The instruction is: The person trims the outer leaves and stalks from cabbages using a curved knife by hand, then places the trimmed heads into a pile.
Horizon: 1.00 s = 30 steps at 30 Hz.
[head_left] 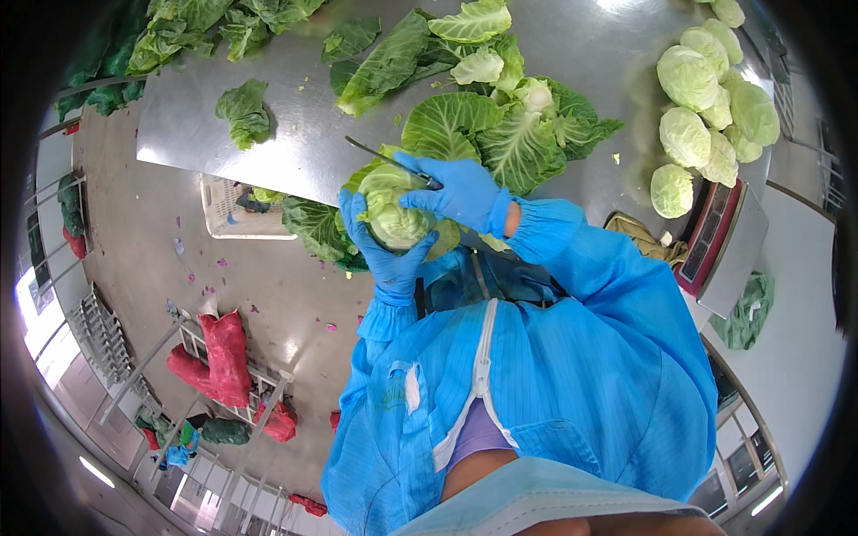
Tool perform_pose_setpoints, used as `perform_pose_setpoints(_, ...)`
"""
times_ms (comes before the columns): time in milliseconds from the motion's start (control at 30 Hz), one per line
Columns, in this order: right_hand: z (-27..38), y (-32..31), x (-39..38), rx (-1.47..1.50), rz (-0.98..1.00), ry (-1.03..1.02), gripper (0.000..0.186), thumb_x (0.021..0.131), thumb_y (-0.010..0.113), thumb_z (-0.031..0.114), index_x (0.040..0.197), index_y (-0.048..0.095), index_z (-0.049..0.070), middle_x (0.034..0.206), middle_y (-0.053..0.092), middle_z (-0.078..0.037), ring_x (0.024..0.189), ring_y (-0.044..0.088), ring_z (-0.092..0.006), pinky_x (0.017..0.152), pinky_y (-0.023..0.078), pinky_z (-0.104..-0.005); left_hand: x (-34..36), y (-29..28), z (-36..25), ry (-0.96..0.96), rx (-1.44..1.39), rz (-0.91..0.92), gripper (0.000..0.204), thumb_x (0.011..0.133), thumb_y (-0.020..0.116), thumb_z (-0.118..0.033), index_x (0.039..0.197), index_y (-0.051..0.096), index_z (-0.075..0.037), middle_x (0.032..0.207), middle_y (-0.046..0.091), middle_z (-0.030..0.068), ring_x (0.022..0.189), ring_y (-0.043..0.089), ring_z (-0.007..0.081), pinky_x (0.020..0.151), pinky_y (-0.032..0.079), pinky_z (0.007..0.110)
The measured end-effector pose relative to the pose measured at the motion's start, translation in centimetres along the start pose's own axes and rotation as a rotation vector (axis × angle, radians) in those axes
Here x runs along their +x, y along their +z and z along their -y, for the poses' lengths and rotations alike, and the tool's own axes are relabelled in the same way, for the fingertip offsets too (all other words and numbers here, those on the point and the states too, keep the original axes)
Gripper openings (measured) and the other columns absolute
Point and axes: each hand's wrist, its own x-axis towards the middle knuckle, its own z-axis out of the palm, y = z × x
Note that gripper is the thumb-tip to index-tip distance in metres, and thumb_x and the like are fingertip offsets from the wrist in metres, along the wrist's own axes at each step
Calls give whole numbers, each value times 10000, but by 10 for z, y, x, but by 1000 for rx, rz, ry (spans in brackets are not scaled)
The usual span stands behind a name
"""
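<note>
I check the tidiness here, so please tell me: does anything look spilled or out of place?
Yes: small purple-pink scraps lie scattered on the floor, left in the view. They look odd because their colour differs from the green leaves on the metal table.

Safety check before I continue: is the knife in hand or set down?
In hand: the right hand holds the knife, which juts out toward the picture's upper left.

Smooth, glossy metal on the bench (304, 134), bright with reflections. Thin, smooth, rubber-like film on left glove (386, 257) and right glove (465, 190). Smooth, faintly shiny skin on cabbage (386, 212); rougher, veined, crinkled surface on loose leaves (450, 121). Slim metal on knife (375, 153). Matt, fine-striped woven cloth on coat (581, 357). Hard pale plastic on crate (212, 205). Soft, matt, paper-like fabric on mask (554, 500).
</note>
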Motion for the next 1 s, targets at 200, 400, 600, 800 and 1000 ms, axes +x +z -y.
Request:
perform_pose_setpoints(200, 5, -7, 11, 157, 197, 159, 508, 865, 668, 448, 1258, 614, 130, 751, 654, -130, 637, 649, -266, 619, 510, -351, 0, 3, -6, 21, -48, -59, 1165, 571, 909, -409, 1465, 257, -44, 1544, 217, 203, 1432, 208, 383, 1169, 198, 488)
perform_pose_setpoints(400, -46, 6, 15, -38, -267, -70, 269, 899, 619, 353, 966, 647, 94, 723, 661, -126, 636, 656, -318, 579, 524, -376, 6, -2, -7, 19, -120, -19, 1195, 570, 916, -370, 1484, 220, -43, 1565, 169, 187, 1439, 201, 347, 1181, 173, 476)
perform_pose_setpoints(600, -34, -36, 15, -306, -275, 261, 327, 856, 703, 338, 1101, 646, 127, 866, 705, -107, 672, 673, -210, 612, 529, -312, 1, -2, -6, -155, -451, -58, 1120, 604, 904, -276, 1481, 250, -40, 1562, 179, 177, 1440, 205, 337, 1183, 178, 451)
perform_pose_setpoints(800, 12, 0, -2, -117, -104, -325, 342, 831, 722, 347, 1099, 646, 149, 906, 683, -82, 648, 632, -239, 595, 513, -348, 14, 0, -17, 82, -35, 122, 1112, 611, 901, -249, 1477, 237, -34, 1530, 239, 188, 1438, 208, 348, 1177, 187, 451)
perform_pose_setpoints(1000, 35, -9, -1, -98, -76, -162, 188, 864, 702, 204, 936, 636, 44, 746, 646, -112, 594, 622, -180, 540, 496, -284, 13, -3, -40, -29, -122, 107, 1097, 640, 858, -131, 1503, 190, -20, 1532, 248, 141, 1396, 289, 278, 1162, 247, 416)
